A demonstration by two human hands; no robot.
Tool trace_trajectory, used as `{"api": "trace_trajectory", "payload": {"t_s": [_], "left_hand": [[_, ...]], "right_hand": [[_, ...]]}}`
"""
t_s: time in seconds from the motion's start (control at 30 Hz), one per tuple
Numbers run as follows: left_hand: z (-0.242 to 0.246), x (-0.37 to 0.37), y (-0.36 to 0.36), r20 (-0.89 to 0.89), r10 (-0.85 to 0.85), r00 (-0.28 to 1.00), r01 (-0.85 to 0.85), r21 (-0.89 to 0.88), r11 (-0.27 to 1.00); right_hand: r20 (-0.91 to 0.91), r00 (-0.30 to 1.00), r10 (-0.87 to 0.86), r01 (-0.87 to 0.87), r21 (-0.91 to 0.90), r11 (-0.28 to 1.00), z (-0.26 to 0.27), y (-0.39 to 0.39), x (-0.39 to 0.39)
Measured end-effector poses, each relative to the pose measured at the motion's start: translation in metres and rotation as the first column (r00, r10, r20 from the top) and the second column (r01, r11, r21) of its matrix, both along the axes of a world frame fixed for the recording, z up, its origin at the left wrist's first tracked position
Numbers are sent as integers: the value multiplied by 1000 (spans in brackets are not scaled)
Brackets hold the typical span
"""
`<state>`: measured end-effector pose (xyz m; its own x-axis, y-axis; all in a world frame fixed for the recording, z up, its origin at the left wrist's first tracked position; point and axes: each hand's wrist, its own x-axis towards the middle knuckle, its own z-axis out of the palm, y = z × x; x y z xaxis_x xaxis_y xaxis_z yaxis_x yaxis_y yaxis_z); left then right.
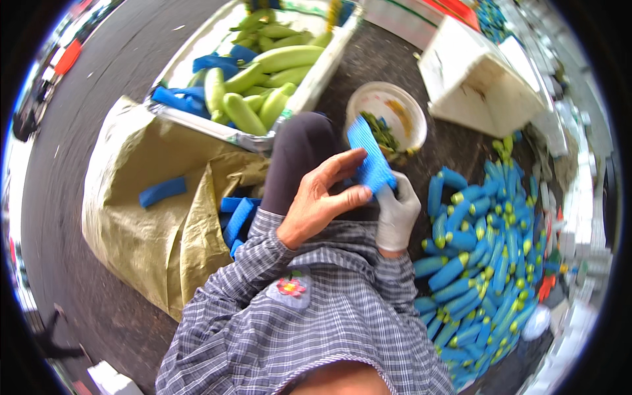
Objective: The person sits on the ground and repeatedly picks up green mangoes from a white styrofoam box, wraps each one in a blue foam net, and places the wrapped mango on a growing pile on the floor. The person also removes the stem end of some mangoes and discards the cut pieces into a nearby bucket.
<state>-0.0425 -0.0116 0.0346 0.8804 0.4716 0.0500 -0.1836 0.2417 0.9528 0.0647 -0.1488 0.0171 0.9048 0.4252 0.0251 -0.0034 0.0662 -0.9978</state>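
A blue foam net sleeve [369, 155] slants up between my hands above my lap. My right hand [397, 212], in a pale glove, is closed on its lower end. The bare left hand [323, 195] has thumb and fingers apart at the sleeve's left side; its thumb tip is at the lower edge. Whether a vegetable is inside the sleeve cannot be told. Long pale-green vegetables [244, 113], perhaps gourds or eggplants, lie in a white foam box [316, 89] beyond my knee, with blue sleeves [185, 101] among them.
Sleeved green vegetables [461, 271] form a large pile on the right. A white tub [414, 113] holding leafy scraps stands ahead, near a tipped foam box [486, 84]. At left, a tan woven sack [133, 237] has blue sleeves on it and at its opening.
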Motion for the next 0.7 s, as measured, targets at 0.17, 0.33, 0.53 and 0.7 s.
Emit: {"api": "trace_trajectory", "payload": {"t_s": [0.17,0.33,0.53,0.7], "left_hand": [[-33,6,2,82,47,995,-17,-333,943],[-26,18,23,156,265,952,-145,-531,835],[15,21,-1,381,473,794,-606,441,662],[-25,-1,-28,295,210,932,-358,663,657]], "right_hand": [[125,990,72,-85,108,990,11,16,-15],[-219,902,372,-246,448,860,-1,-17,-15],[287,909,301,-365,202,909,21,17,-29],[-138,728,672,-572,418,705,-90,14,21]]}}
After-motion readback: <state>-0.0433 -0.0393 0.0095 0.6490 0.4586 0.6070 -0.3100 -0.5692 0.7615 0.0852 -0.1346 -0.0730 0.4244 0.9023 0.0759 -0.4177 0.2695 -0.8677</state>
